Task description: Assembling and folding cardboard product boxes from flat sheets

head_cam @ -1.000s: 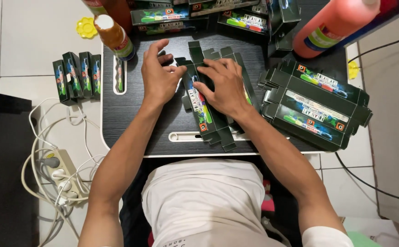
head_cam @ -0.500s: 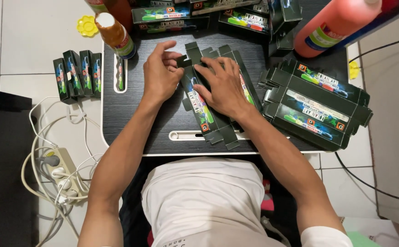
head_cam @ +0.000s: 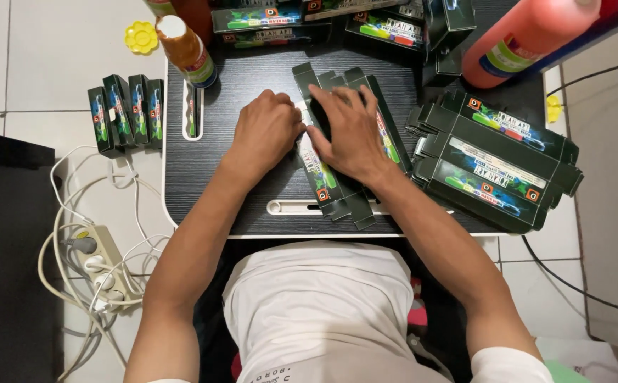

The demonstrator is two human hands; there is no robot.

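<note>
Head camera, looking straight down: a person in a white shirt sits at a small black counter (head_cam: 252,198), and both hands meet over a dark flattened carton (head_cam: 323,174) lying lengthwise in the middle of it. I'll place everything from that carton.

The left hand (head_cam: 266,131) sits at the carton's left edge, curled into a loose fist with the knuckles up; its fingertips are tucked under, so I cannot tell whether they pinch the card or only press against it. The right hand (head_cam: 351,131) lies flat across the carton's upper half, fingers spread and pointing left, pressing it down rather than gripping it. The two hands touch, or nearly so, at the carton's left edge. More flat cartons of the same kind lie under and just right of it, fanned slightly.

Well to the carton's right a stack of folded dark boxes (head_cam: 497,167) rests at the counter's edge. Beyond the carton, at the far left corner, stands a small orange bottle with a white cap (head_cam: 185,50); far right, a big red-orange bottle (head_cam: 529,32) lies tilted. Left of the carton, off the counter, four finished boxes (head_cam: 126,110) stand in a row on the floor, with a white power strip (head_cam: 107,262) and its cables nearer the person.
</note>
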